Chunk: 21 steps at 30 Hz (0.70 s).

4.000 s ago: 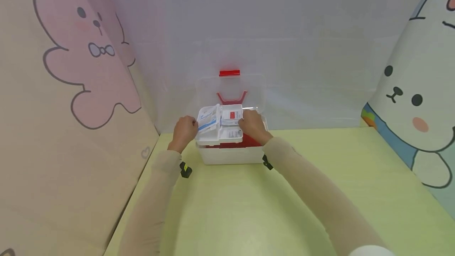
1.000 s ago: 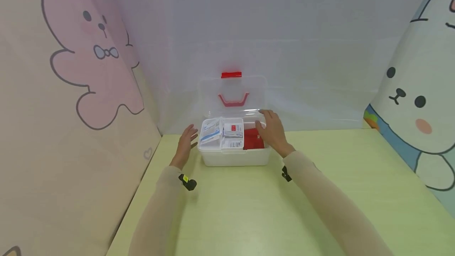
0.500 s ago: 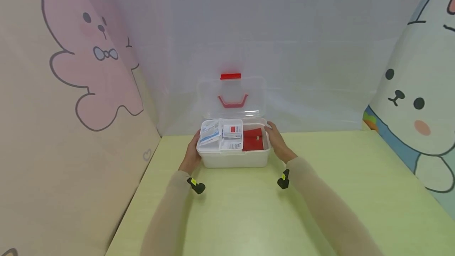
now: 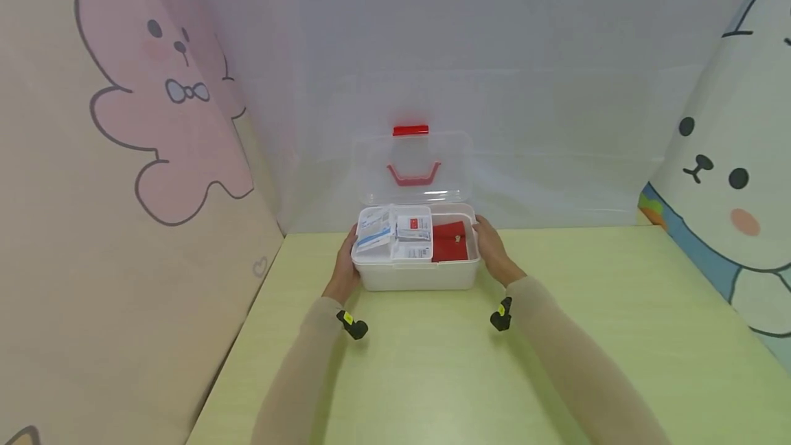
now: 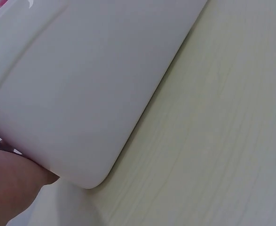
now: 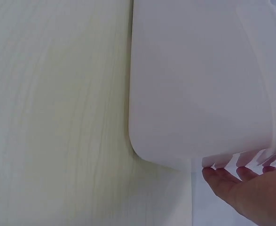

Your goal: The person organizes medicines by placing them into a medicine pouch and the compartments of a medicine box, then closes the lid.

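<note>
A white first-aid box (image 4: pixel 417 277) stands on the table with its clear lid (image 4: pixel 454 156) raised behind it. A white tray (image 4: pixel 408 210) of medical packets (image 4: pixel 374 231) fills its left part. To the right, a red pouch (image 4: pixel 450 242) with a small snap lies inside. My left hand (image 4: pixel 345 270) rests along the box's left end. My right hand (image 4: pixel 493 249) lies against the right end near the rim; in the right wrist view its extended fingers (image 6: pixel 227 183) touch the end wall. The left wrist view shows only part of the left hand at the box corner; its fingertips are hidden.
The pale yellow-green table (image 4: pixel 414 369) extends in front of the box and to both sides. A whitish curtain (image 4: pixel 525 88) hangs right behind the lid. Patterned cloth walls with a pink bear (image 4: pixel 179 150) and a white rabbit (image 4: pixel 711 204) stand left and right.
Four seconds ago both hands held the tray tilted over the box; it now sits level inside. The hands then let go and moved to the box's ends, where they stay.
</note>
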Available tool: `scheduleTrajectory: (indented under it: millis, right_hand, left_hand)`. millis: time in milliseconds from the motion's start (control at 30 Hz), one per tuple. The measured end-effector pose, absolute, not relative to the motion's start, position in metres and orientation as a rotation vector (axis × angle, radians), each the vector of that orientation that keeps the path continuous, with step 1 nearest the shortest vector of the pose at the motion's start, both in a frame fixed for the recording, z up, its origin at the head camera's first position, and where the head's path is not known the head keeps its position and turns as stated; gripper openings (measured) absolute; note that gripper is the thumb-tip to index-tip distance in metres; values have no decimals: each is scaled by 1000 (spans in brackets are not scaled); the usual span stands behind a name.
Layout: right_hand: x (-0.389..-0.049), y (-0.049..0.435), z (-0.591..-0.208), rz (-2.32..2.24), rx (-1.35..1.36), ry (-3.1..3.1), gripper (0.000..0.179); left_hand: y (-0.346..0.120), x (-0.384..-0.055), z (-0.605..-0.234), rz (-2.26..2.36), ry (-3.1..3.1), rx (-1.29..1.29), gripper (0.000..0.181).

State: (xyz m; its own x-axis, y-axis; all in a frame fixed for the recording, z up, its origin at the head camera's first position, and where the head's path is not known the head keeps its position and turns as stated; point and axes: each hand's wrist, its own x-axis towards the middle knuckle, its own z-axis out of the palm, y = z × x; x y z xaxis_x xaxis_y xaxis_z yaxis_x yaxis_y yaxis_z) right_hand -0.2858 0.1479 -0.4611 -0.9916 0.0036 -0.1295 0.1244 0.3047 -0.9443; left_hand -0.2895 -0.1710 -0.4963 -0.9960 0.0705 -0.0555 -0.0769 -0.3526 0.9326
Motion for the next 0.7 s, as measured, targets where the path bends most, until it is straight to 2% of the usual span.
scheduleTrajectory:
  millis: [700]
  right_hand:
    - [-266, 208, -463, -1742, 151, 2496, 55]
  left_hand:
    - [-110, -274, -500, 2450, 1814, -29, 55]
